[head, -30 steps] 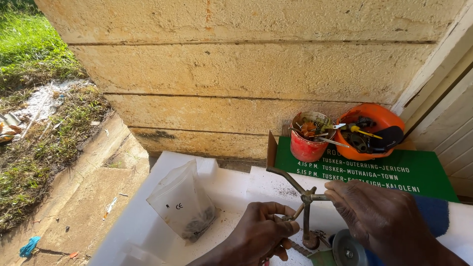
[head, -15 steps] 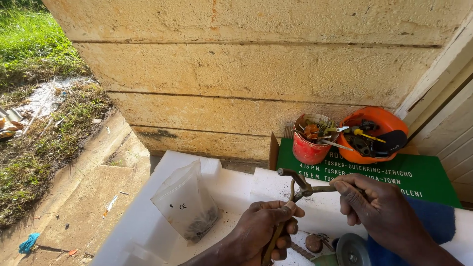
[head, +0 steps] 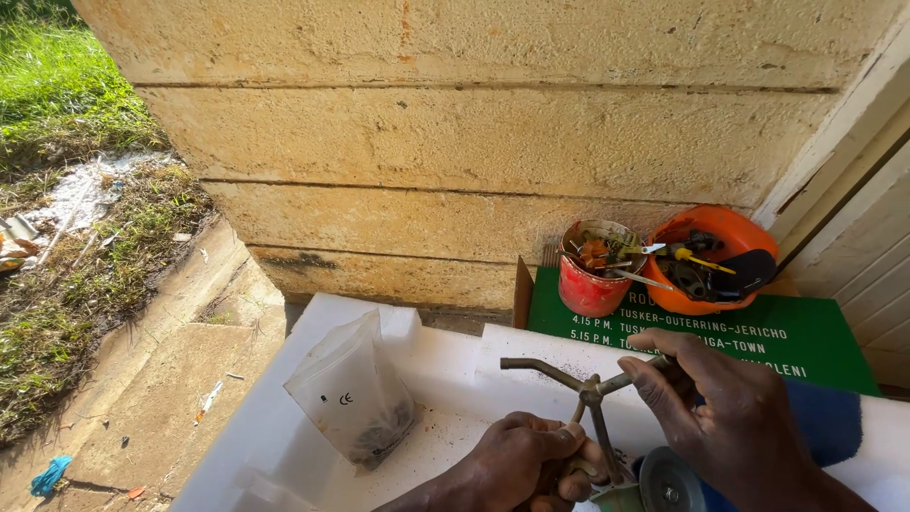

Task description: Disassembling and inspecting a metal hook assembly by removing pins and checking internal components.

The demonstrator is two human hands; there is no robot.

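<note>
The left hand (head: 531, 460) sits low at the bottom edge of the view, its grip wrapped tight around the lower stem of a rusty grey metal tool with three thin arms branching from one hub (head: 590, 396). The right hand (head: 725, 417) comes in from the lower right, thumb and fingers pinched together on the end of the tool's right-pointing arm. The left-pointing arm sticks out free over the white foam table (head: 284, 417), with bare white surface beneath it and open room toward the foam's raised back lip.

Left of the hands, well apart from them, a clear plastic bag with dark bits in its bottom (head: 353, 398) stands upright on the foam. Behind the tool a green board with white lettering (head: 758, 332) lies flat, carrying a red tin full of small parts (head: 597, 270) and just beside it an orange bowl of tools (head: 716, 261) — both close against the rough yellowish block wall (head: 474, 142). A blue patch (head: 834, 422) shows right of the right hand.

The tool's lower end is hidden in the left fist — what it joins is cut off by the frame. A grey round metal disc (head: 668, 485) lies under the right wrist, only partly seen
</note>
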